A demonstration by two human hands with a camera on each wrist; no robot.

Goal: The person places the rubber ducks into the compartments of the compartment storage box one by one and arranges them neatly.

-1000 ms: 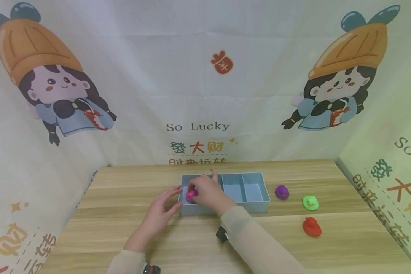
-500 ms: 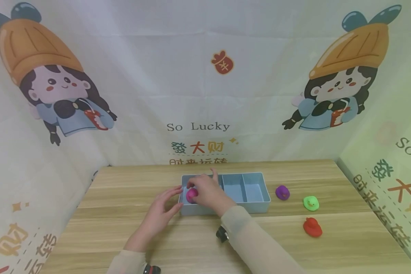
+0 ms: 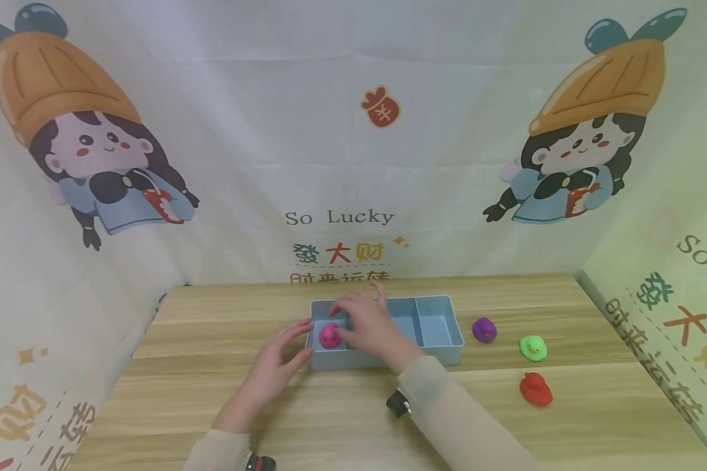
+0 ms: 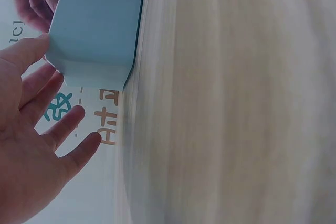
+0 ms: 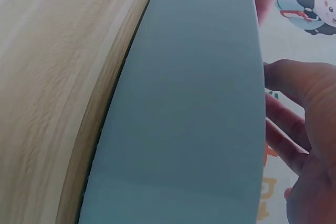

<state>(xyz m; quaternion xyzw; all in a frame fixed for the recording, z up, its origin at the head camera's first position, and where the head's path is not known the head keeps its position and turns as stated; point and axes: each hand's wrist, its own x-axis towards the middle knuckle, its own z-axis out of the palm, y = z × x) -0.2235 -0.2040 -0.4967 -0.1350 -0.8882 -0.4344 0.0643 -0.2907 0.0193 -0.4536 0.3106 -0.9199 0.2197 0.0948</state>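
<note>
A pink rubber duck [image 3: 329,335] sits in the leftmost compartment of a blue-grey divided box [image 3: 383,357]. My right hand [image 3: 372,325] hovers over the box just right of the duck, its thumb near the duck's side and its fingers loosely bent around nothing. At the box's left end, my left hand [image 3: 275,364] rests with thumb and fingertips against the corners, fingers extended. The left wrist view shows the left hand [image 4: 37,124] spread beside the box end [image 4: 97,30]. In the right wrist view, the box wall [image 5: 184,103] hides the duck and part of the right hand [image 5: 310,124].
Right of the box, a purple duck [image 3: 484,330], a green duck [image 3: 533,348] and a red duck [image 3: 535,389] lie on the wooden table [image 3: 330,418]. A printed cloth [image 3: 241,131] hangs behind the table and along its sides.
My right hand has let go of the pink duck and shifted to the right, showing more of the duck. The left hand has stayed at the box's left end.
</note>
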